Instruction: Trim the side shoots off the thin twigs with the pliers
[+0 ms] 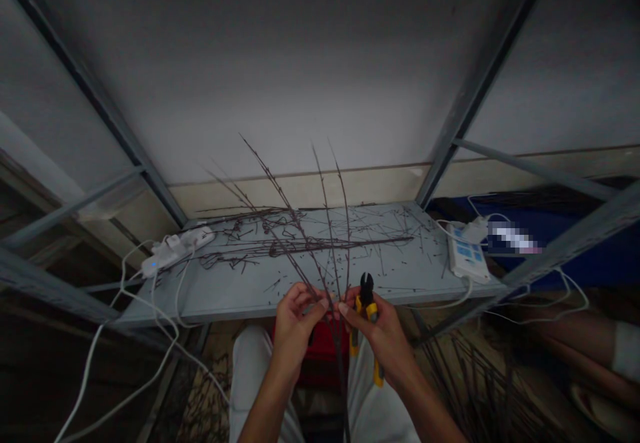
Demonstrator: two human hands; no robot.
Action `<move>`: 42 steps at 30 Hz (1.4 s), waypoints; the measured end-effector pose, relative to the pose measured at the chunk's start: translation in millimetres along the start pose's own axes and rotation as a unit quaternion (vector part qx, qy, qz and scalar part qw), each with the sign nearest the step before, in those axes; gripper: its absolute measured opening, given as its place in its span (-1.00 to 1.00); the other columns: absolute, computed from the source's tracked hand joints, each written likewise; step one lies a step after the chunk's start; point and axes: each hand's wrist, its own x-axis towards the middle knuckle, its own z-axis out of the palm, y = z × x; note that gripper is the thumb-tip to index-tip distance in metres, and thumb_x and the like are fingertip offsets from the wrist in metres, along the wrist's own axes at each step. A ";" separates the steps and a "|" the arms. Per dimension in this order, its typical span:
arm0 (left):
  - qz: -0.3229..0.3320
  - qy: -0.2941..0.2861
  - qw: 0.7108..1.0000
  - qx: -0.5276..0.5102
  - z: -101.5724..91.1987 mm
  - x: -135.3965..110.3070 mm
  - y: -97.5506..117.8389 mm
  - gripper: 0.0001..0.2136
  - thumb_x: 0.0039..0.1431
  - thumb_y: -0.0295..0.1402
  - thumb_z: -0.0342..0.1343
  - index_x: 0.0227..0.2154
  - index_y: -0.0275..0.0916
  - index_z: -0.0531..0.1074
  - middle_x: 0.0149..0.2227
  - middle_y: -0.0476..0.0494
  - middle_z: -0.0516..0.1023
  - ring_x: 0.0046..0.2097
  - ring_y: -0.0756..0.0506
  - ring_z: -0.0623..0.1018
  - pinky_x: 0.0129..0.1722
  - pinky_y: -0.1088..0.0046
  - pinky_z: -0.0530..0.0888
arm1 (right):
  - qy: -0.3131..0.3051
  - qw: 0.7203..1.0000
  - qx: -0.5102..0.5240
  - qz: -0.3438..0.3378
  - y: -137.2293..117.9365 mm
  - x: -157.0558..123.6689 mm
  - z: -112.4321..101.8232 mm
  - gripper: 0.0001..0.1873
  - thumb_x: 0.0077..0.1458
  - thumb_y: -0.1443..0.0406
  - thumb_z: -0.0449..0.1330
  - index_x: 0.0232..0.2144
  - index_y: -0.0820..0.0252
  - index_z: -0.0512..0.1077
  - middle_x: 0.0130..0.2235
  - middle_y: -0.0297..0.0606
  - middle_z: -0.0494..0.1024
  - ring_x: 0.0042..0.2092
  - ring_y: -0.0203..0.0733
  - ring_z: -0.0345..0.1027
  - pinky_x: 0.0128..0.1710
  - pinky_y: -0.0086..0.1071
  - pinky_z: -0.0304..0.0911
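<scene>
Above the front edge of the grey metal shelf (pixel 240 303), the left hand (pixel 297 329) is curled shut around a bunch of bare twigs (pixel 324 216). The right hand (pixel 375 339) is closed on the handles of yellow-gripped diagonal cutters (pixel 369 316), black jaws upright beside the twigs. Cut twig pieces (pixel 280 248) lie on the shelf, between a white power strip (pixel 175 251) at its left end and a second power strip (pixel 467 253) at its right end.
</scene>
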 end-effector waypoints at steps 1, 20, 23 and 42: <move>0.002 0.000 1.000 0.005 0.6 0.7 -0.2 -0.78 0.06 -0.30 0.38 -0.36 -0.26 0.46 -0.27 -0.17 0.60 -0.26 -0.09 0.59 -0.22 0.41 0.55 | 0.006 1.000 -0.005 0.000 -0.4 -0.3 0.9 -0.63 -0.05 0.08 0.43 -0.34 0.17 0.43 -0.41 -0.34 0.46 -0.39 -0.21 0.34 -0.32 -0.34 0.26; -0.054 0.007 0.998 -0.015 -3.1 12.3 -10.5 -0.71 0.04 -0.27 0.39 -0.22 -0.32 0.56 -0.22 -0.24 0.70 -0.22 -0.17 0.69 -0.09 0.28 0.58 | -0.006 1.000 -0.002 0.013 6.2 1.8 -9.8 -0.64 -0.03 0.06 0.42 -0.34 0.16 0.43 -0.42 -0.37 0.49 -0.40 -0.18 0.41 -0.34 -0.34 0.29; -0.033 0.025 0.999 0.004 -3.1 11.4 -15.7 -0.74 0.05 -0.29 0.39 -0.23 -0.31 0.60 -0.20 -0.22 0.68 -0.20 -0.14 0.66 -0.12 0.32 0.58 | -0.013 1.000 0.002 0.018 7.2 -0.3 -8.9 -0.65 -0.02 0.07 0.41 -0.34 0.16 0.43 -0.39 -0.32 0.52 -0.36 -0.15 0.45 -0.31 -0.33 0.32; -0.048 0.027 0.998 -0.005 12.5 2.5 -29.7 -0.77 0.00 -0.26 0.40 -0.36 -0.29 0.55 -0.33 -0.15 0.64 -0.30 -0.10 0.62 -0.29 0.44 0.54 | -0.004 0.999 -0.018 0.030 21.4 -12.8 -25.2 -0.67 0.04 0.05 0.37 -0.38 0.15 0.44 -0.36 -0.30 0.54 -0.29 -0.12 0.44 -0.25 -0.32 0.31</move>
